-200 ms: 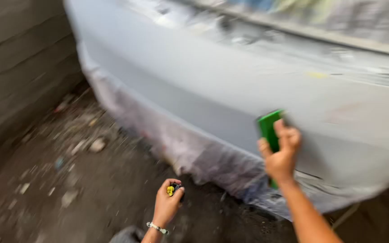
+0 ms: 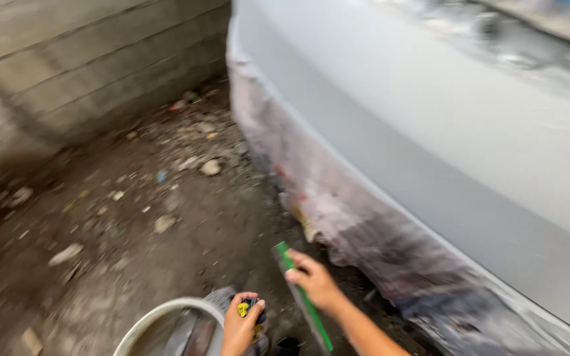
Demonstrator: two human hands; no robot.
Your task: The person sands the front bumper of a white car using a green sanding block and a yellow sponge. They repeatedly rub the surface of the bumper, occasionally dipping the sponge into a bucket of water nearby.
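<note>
— Hands: two, left hand at six o'clock, right hand just past it toward five.
— Green sanding blocks: one. Small yellow-and-dark objects: one.
— White buckets: one, at seven o'clock.
— Grey car panels: one, at two o'clock. Concrete walls: one, at ten.

Head view, steeply down, close.

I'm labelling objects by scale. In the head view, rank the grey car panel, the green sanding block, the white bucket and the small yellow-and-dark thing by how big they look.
1. Grey car panel, by far.
2. White bucket, cut off by the frame edge, so unsure.
3. Green sanding block in the right hand, seen edge-on.
4. Small yellow-and-dark thing in the left hand.
</note>
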